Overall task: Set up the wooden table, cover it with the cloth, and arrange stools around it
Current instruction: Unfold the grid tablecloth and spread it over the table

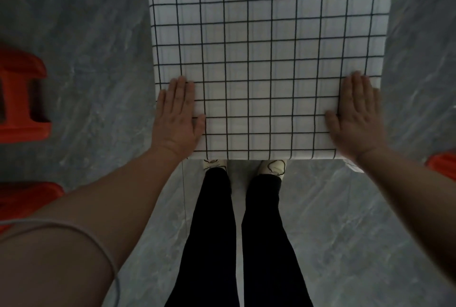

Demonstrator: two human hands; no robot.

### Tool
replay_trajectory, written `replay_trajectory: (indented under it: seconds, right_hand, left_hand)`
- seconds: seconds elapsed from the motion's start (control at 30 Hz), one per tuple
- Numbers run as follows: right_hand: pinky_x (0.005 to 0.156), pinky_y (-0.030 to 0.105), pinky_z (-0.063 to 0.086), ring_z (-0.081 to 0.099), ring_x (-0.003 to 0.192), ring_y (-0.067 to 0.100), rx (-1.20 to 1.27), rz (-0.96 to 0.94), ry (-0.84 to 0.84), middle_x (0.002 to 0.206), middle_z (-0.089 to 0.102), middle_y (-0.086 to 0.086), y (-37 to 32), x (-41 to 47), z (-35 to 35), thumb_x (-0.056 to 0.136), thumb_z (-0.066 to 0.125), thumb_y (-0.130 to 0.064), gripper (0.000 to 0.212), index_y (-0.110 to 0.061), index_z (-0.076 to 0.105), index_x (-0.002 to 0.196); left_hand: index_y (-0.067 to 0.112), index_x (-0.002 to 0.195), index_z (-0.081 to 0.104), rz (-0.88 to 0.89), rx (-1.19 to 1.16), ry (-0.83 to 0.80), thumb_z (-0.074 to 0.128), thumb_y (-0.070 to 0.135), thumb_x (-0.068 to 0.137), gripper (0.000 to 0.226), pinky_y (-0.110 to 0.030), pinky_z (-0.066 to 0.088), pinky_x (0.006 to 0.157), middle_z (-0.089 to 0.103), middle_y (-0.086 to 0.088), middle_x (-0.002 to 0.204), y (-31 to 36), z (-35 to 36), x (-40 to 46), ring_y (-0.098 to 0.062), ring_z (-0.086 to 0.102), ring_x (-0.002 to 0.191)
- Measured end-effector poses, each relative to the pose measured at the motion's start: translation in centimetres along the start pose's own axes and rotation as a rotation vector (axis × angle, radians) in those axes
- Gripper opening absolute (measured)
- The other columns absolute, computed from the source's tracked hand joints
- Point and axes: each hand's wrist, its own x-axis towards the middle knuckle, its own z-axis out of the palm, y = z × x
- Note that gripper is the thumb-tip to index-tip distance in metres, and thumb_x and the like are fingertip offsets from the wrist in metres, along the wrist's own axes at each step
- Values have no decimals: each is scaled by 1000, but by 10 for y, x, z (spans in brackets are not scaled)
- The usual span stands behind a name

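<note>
Cloth: white fabric with a thin black grid, the cloth [269, 60] lies spread flat over the table and runs straight away from you, its long axis pointing forward out of the top of the view.
Table: fully hidden under the cloth, so you cannot see its wood; only its straight near edge shows, just in front of your feet.
Left hand: your left hand [177, 115] lies flat, fingers straight and together, pressing on the near left corner of the cloth, partly over the side edge. It holds nothing.
Right hand: your right hand [356, 114] mirrors it on the near right corner, palm down, fingers straight, holding nothing.
Key relation: both hands sit at the near end, equally close, with the whole length of cloth ahead of them; smoothing would likely run forward or outward from here.
Overhang: a small corner of cloth hangs below your right wrist.
Stools: one orange plastic stool [22, 92] stands on the floor well to your left, another orange stool [29, 198] nearer you, and an orange edge [443, 162] shows at the right. None is at the table yet.
Floor: grey marbled floor [86, 35], smooth and glossy.
Stage: covering looks nearly done; stools still to place.
</note>
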Motion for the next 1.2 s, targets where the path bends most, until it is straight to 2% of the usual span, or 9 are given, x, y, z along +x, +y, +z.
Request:
replay_trajectory:
  seconds: [0.17,0.3,0.4,0.6,0.73,0.93,1.07,1.13,1.2]
  right_hand:
    - [125,38,0,-2,155,19,119,25,-39,169,3,4,2,-1,-15,95,35,-47,77,-16,10,161]
    - [125,40,11,15,152,23,180,77,-20,165,24,6,-5,7,-39,99,47,-29,62,-15,29,157]
    - [124,45,17,21,150,26,147,72,39,162,29,8,-7,22,-52,98,46,-32,62,-15,31,155]
    - [126,44,2,-15,153,15,13,1,18,168,-10,-1,-17,79,-70,105,26,-41,67,-20,-4,161]
    - [126,45,-2,-19,153,18,-43,22,-8,168,-16,3,-15,111,-67,106,23,-42,68,-16,-11,160]
    - [125,43,-5,-23,152,18,-92,35,-53,166,-20,4,-2,125,-53,98,6,-58,77,-15,-14,158]
    - [123,37,-11,-25,150,12,-33,30,-51,164,-22,-3,4,128,-55,95,14,-62,81,-21,-12,159]
    - [124,37,-7,-16,153,12,41,40,-53,168,-12,-5,6,129,-60,96,27,-59,80,-24,-3,161]
    - [125,44,7,5,155,19,139,64,17,168,11,-1,6,130,-65,94,37,-54,75,-24,18,160]
  left_hand:
    - [12,159,10,-16,-99,-7,32,44,98,73,-46,2,125,6,-11,167,3,-10,-3,-24,1,154]
    - [13,151,35,-61,-172,48,39,38,97,60,-47,17,121,32,-10,157,5,-30,4,-29,26,146]
    - [9,146,42,-63,-161,96,34,35,96,57,-46,22,119,43,-13,149,4,-47,21,-32,36,138]
    - [10,159,7,29,-39,82,28,35,101,66,-47,1,125,6,-12,167,-5,-74,95,-27,1,154]
    - [12,159,-1,7,26,95,27,37,103,67,-37,-15,121,-2,-11,167,-11,-77,130,-24,-5,154]
    - [18,158,-10,4,49,46,14,49,103,68,-44,-5,124,-12,-6,167,-19,-58,143,-19,-16,152]
    - [21,159,-10,5,29,42,14,52,102,69,-44,-6,124,-13,-4,167,-22,-55,147,-19,-17,152]
    - [22,159,-7,0,2,34,16,53,101,70,-44,-5,124,-10,-3,167,-21,-59,147,-17,-15,153]
    - [23,160,5,-4,-57,54,23,53,100,69,-42,-2,124,1,-2,168,-22,-64,145,-17,-5,154]
